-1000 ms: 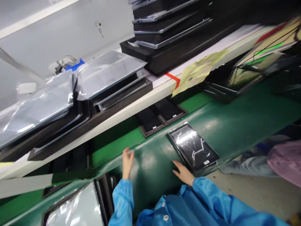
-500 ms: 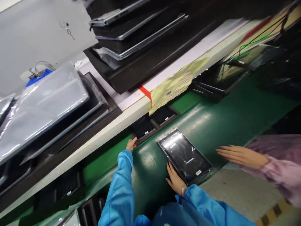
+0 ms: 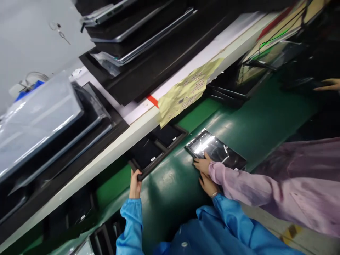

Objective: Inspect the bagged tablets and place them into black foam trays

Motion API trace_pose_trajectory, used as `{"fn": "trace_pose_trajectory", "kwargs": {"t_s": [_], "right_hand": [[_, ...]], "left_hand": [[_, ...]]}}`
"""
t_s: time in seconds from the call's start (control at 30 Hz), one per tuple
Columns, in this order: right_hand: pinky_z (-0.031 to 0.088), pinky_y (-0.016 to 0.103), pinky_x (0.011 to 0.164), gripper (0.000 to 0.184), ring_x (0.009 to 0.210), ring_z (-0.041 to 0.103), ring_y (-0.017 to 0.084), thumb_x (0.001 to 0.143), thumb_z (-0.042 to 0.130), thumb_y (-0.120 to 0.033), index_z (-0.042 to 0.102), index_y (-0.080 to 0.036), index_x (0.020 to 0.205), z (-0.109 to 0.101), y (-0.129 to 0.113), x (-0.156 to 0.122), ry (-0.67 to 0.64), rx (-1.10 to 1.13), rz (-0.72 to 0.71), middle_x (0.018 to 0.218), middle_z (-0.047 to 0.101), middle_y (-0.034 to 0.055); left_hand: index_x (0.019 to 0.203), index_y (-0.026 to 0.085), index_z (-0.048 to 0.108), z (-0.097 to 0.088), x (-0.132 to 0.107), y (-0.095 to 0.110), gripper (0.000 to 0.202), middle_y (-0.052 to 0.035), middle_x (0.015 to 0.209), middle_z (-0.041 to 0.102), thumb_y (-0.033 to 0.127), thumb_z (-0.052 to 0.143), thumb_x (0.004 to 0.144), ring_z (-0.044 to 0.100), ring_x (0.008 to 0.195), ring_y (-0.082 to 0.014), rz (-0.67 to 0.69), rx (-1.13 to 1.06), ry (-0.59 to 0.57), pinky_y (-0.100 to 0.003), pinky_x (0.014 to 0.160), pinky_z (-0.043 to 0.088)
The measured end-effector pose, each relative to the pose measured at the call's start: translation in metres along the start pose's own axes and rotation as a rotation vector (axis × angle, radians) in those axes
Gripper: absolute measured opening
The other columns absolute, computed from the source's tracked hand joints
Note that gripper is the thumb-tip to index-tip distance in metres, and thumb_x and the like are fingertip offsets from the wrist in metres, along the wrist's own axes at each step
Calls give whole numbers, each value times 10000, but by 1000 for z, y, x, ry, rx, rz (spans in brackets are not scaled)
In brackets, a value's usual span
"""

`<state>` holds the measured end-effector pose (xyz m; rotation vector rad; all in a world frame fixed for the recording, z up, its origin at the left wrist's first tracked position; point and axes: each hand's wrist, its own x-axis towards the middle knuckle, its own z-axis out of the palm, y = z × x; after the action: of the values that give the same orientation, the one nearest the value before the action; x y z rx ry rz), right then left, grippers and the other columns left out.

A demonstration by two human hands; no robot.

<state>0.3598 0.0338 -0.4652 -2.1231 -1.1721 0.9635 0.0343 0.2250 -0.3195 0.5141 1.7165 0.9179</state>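
My left hand (image 3: 136,182) is closed on the near-left corner of a black foam tray (image 3: 142,174), thumb and fingers pinching its rim. Two dark screens with small white labels lie in the tray's compartments, one at left (image 3: 145,153) and one at right (image 3: 166,135). To the right, a glossy black screen panel (image 3: 216,146) in clear film lies on the green work surface (image 3: 170,187). Beside the panel's near edge is my right hand (image 3: 209,185), thumb spread; its fingers are partly covered by a co-worker's hand (image 3: 203,164) reaching onto the panel.
Film-wrapped laptops (image 3: 39,120) lie on the shelf at left, with a taller stack (image 3: 143,42) behind. Yellow paper (image 3: 190,92) hangs over the shelf edge. Black-framed panels (image 3: 239,85) stand farther right. A co-worker's pink sleeve (image 3: 247,184) crosses from the right.
My left hand has drawn the tray toward me and left. The co-worker's hand has come from the right onto the panel, over my right hand, and the panel has turned slightly.
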Motion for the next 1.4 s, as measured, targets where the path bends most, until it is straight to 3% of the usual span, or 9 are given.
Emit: {"fn": "trace_pose_trajectory", "kwargs": {"t_s": [0.23,0.47,0.6,0.7,0.87,1.0,1.2,1.3,1.4], "right_hand": [[438,577,1137,407,1386,496,339,974,711,-328,619,-217,1355,-18,16,3,91,-82,-77,1541,491,131],[425,559,1161,393,1419,482,318,1039,541,-274,556,-181,1421,-16,-7,-36,34,-136,-358,1587,446,157],[282,535,1256,472,1571,240,324,1053,422,-278,493,-144,1499,23,-48,-58,-88,-260,-525,1688,285,183],[180,677,1243,704,1582,115,424,970,652,-439,406,-168,1571,68,-79,-69,-190,-396,-566,1717,212,179],[111,752,1220,767,1569,120,452,935,722,-490,393,-249,1586,101,-107,-67,-273,-572,-495,1727,191,134],[204,731,1213,740,1549,198,442,941,735,-414,396,-259,1580,97,-123,-69,-284,-629,-456,1717,212,127],[375,687,1151,864,1507,303,450,919,753,-405,288,-262,1633,72,-142,-82,-265,-584,-472,1712,208,166],[576,497,971,738,1230,630,314,989,666,-402,318,-227,1615,21,-126,-60,-244,-530,-455,1536,494,181],[619,389,778,439,871,712,200,1038,608,-415,559,-174,1401,-36,-101,-17,-239,-557,-328,1151,702,91]], "left_hand": [[893,155,625,-119,-96,-67,156,45,728,580,289,664,961,515,560,-84,-89,26,160,-214,523,456],[769,192,667,-189,-191,-141,317,32,630,603,61,582,493,651,626,-195,-204,310,165,-269,557,504],[1185,115,683,-173,-195,-160,631,-165,1227,701,50,611,562,630,1250,-366,-75,608,241,-441,996,542],[1518,80,461,-126,-183,-169,750,-235,1700,254,98,595,780,201,1601,-352,123,814,282,-510,1259,284],[1615,154,355,-34,-155,-183,826,-224,1737,179,299,692,874,88,1582,-530,225,1077,275,-819,1158,195],[1627,189,337,-3,-139,-187,795,-223,1739,156,260,658,903,63,1554,-593,206,1215,342,-924,1053,173],[1653,260,260,-26,-155,-164,960,-227,1707,276,224,754,831,307,1505,-571,233,1307,302,-773,1023,469],[1672,313,93,-71,-182,-142,862,-170,1701,332,220,578,966,597,1362,-384,299,1297,295,-462,989,616],[1654,417,72,-115,-203,-129,763,-159,1699,337,185,435,1024,778,1048,-276,300,1292,335,-424,904,647]]}}
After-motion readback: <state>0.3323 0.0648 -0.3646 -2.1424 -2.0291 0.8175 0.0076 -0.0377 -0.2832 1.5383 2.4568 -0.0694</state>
